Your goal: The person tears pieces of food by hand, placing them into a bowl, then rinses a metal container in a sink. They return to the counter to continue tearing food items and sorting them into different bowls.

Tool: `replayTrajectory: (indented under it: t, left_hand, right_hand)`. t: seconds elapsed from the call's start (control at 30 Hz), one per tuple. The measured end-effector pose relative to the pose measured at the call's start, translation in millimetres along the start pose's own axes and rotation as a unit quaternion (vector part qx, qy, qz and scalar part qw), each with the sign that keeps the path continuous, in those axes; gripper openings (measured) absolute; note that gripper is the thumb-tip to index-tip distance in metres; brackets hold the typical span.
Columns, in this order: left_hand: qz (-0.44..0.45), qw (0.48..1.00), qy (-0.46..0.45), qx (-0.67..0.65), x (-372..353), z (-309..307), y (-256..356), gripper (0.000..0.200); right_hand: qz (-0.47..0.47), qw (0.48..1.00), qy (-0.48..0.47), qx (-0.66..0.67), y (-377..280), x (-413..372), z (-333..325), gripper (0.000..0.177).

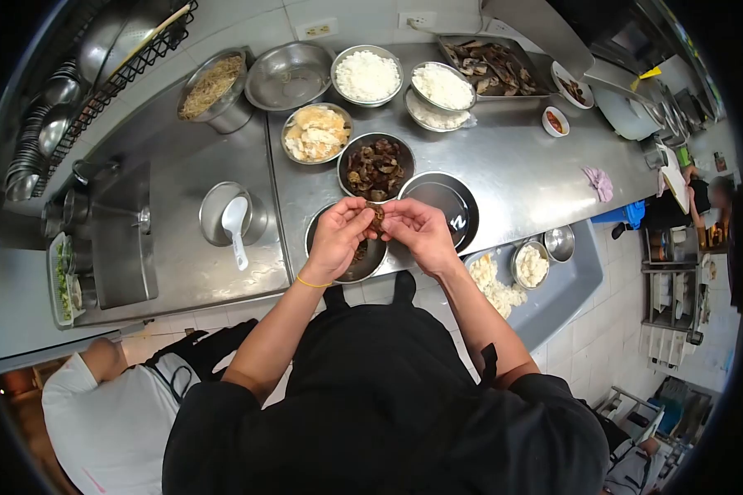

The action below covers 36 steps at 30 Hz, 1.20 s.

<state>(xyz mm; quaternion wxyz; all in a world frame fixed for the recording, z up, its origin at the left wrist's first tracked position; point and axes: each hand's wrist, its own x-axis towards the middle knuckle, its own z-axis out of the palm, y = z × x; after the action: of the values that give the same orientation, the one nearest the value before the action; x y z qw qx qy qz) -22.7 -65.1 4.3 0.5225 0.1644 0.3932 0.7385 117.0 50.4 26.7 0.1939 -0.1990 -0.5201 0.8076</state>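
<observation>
Both hands pinch a small dark brown piece (376, 216) that looks like a soaked mushroom. My left hand (340, 238) and my right hand (423, 234) meet at it, fingertips closed, just above the counter's front edge. Under my left hand is a metal bowl (368, 272) with some brown bits, partly hidden by the hand. Directly beyond the hands stands a metal bowl of similar brown pieces (377, 167). Right of it, a round metal pan (460, 202) appears to hold clear liquid, close beside my right hand.
Bowls of white shredded food (366, 76), a bowl of yellowish pieces (316, 134) and a tray of brown strips (495, 68) stand farther back. A white ladle (235, 219) rests in a metal pot. A grey tub (565, 289) is at lower right. A person in white (132, 421) is at left.
</observation>
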Motion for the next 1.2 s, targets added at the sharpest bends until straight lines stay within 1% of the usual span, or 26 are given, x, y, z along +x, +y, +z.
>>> replayTrajectory:
  t: [0.1,0.17,0.23,0.27,0.33,0.4,0.43,0.47,0.5,0.53,0.57,0.6,0.67,0.7,0.77,0.83,0.87,0.9,0.93,0.97,1.0,1.03,1.1,1.13,1.17,1.2]
  left_hand:
    - [0.014,0.999,0.033,0.006,-7,-5,1,0.015]
    - [0.024,0.999,0.034,0.020,-10,-9,2,0.015]
    - [0.039,0.999,0.031,-0.003,-13,-12,1,0.014]
    - [0.040,0.999,0.027,-0.008,-14,-16,0,0.019]
    - [0.044,0.999,0.027,0.006,-17,-13,6,0.021]
    - [0.047,0.998,0.025,0.019,-17,-17,7,0.023]
    - [0.054,0.997,0.021,0.053,-14,-23,5,0.021]
    - [0.062,0.994,0.016,0.087,-13,-28,2,0.021]
    - [0.061,0.994,0.016,0.086,-13,-26,4,0.021]
    - [0.067,0.987,0.049,0.140,-13,-23,6,0.018]
    - [0.073,0.975,0.081,0.194,-13,-20,7,0.015]
    - [0.071,0.975,0.078,0.193,-13,-18,9,0.015]
    - [0.067,0.957,0.097,0.266,-13,-15,12,0.014]
    - [0.063,0.957,0.092,0.266,-12,-13,15,0.014]
    - [0.100,0.933,0.117,0.326,-5,-13,22,0.013]
    - [0.150,0.931,0.098,0.319,16,-15,30,0.013]
    - [0.157,0.914,0.068,0.368,28,-17,38,0.018]
    - [0.166,0.893,0.039,0.416,41,-19,44,0.022]
    - [0.164,0.894,0.033,0.415,56,-18,46,0.022]
    - [0.132,0.878,-0.003,0.459,71,-17,48,0.029]
    - [0.102,0.858,-0.037,0.502,80,-17,49,0.035]
    - [0.102,0.858,-0.039,0.502,85,-19,47,0.035]
    - [0.143,0.724,-0.080,0.670,93,-21,41,0.046]
    - [0.138,0.721,-0.105,0.670,90,-14,45,0.050]
    - [0.137,0.722,-0.107,0.670,88,-7,48,0.050]
    - [0.100,0.727,-0.148,0.663,86,-2,51,0.047]
  right_hand:
    - [0.007,0.999,0.021,-0.033,5,6,11,0.022]
    - [0.012,0.996,0.023,-0.087,10,9,16,0.022]
    - [0.009,0.996,0.022,-0.087,9,9,25,0.019]
    - [-0.005,0.995,0.024,-0.092,10,9,29,0.017]
    - [-0.018,0.995,0.025,-0.097,13,10,33,0.015]
    - [-0.101,0.963,0.026,-0.249,16,13,34,0.013]
    - [-0.100,0.963,0.026,-0.249,15,14,35,0.013]
    - [-0.130,0.939,0.022,-0.318,12,15,37,0.012]
    - [-0.159,0.909,0.018,-0.386,11,15,38,0.012]
    - [-0.158,0.909,0.020,-0.386,15,15,37,0.012]
    - [-0.201,0.895,0.022,-0.398,22,17,35,0.013]
    - [-0.244,0.879,0.025,-0.410,25,18,34,0.013]
    - [-0.254,0.869,0.036,-0.423,31,18,33,0.013]
    - [-0.265,0.859,0.045,-0.436,32,17,34,0.013]
    - [-0.231,0.839,0.064,-0.489,42,15,30,0.018]
    - [-0.166,0.825,0.029,-0.540,50,14,25,0.023]
    - [-0.171,0.825,0.000,-0.539,47,7,26,0.028]
    - [-0.201,0.806,-0.014,-0.557,43,2,28,0.029]
    - [-0.201,0.816,-0.026,-0.542,38,-2,26,0.026]
    - [-0.202,0.825,-0.040,-0.526,34,-5,23,0.023]
    - [-0.189,0.824,-0.015,-0.534,31,-6,14,0.020]
    - [-0.176,0.822,0.010,-0.542,25,-7,3,0.016]
    - [-0.120,0.756,0.054,-0.641,5,-6,-23,0.014]
    - [-0.091,0.730,0.052,-0.675,-2,-5,-41,0.014]
    - [-0.061,0.703,0.050,-0.707,-5,-3,-56,0.014]
    - [-0.059,0.704,0.051,-0.706,-3,-1,-69,0.014]
